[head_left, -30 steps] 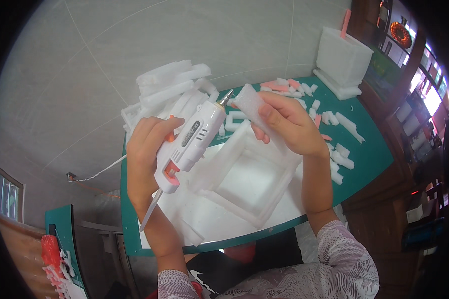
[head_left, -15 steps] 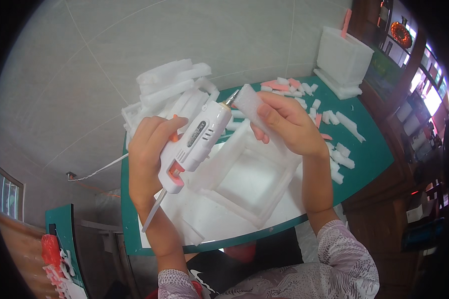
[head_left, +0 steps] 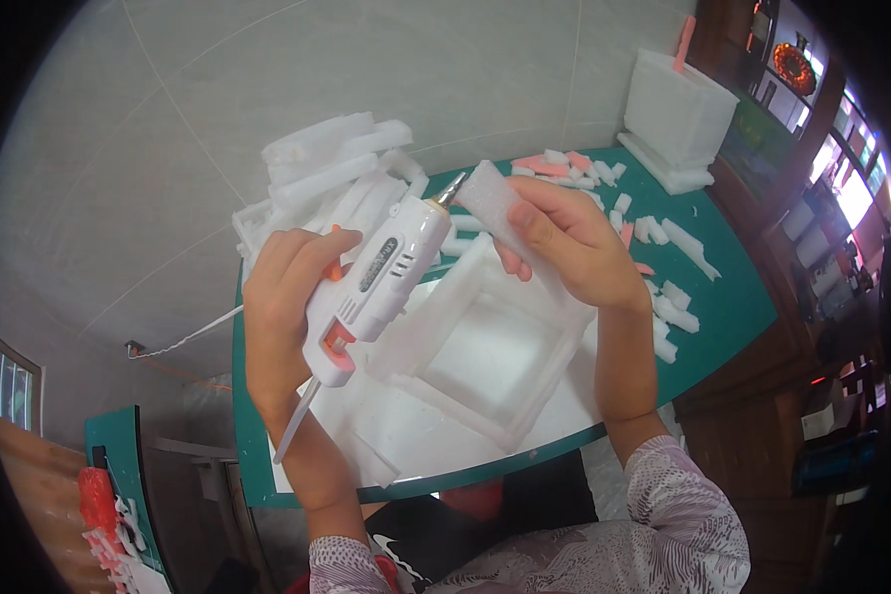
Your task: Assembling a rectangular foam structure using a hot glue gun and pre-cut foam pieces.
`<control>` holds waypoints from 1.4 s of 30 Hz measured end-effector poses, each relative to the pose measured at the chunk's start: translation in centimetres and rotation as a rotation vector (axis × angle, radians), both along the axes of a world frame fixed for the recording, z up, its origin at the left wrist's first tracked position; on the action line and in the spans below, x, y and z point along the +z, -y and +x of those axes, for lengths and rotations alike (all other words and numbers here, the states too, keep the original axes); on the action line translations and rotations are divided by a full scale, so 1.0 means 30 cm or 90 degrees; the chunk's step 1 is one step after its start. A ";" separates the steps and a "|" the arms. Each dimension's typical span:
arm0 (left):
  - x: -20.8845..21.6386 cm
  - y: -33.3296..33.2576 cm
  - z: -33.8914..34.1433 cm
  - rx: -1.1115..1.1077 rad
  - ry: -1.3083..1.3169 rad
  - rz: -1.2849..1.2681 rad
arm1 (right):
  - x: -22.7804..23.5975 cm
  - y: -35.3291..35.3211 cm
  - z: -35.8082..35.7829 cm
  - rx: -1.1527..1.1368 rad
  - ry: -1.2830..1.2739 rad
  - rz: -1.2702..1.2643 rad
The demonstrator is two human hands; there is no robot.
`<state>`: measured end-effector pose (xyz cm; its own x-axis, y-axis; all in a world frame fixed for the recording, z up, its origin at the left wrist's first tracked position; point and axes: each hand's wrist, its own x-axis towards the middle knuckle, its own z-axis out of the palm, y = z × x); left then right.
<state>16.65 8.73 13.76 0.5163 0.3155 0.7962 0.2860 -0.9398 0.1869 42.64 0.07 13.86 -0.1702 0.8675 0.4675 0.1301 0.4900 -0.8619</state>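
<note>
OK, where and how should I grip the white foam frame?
Likely the near wall of the foam frame, coming from the near side, thumb outside, fingers in the open middle. That wall shows uncovered, while the right hand and foam strip overlap the far side in view.

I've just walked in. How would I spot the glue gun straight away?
Start at the green table, then find the left hand above its left side. It grips the white glue gun, whose metal nozzle points toward the foam piece in the right hand. Unlike the foam around, it is glossy, with an orange trigger and a pale stick poking out behind.
</note>
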 end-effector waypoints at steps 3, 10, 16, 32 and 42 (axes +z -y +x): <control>0.000 0.000 0.003 0.000 -0.007 -0.008 | -0.002 0.000 -0.003 0.002 0.006 0.006; -0.009 -0.008 -0.002 0.003 0.001 -0.017 | -0.004 0.002 -0.006 -0.009 0.025 0.001; -0.013 -0.012 -0.015 -0.031 -0.003 -0.042 | -0.007 0.010 0.061 0.132 -0.087 -0.135; -0.011 -0.002 -0.004 -0.031 -0.002 -0.023 | -0.002 0.005 0.054 0.258 -0.162 -0.177; -0.006 0.005 -0.005 -0.030 0.001 -0.020 | -0.004 0.002 0.048 0.254 -0.156 -0.185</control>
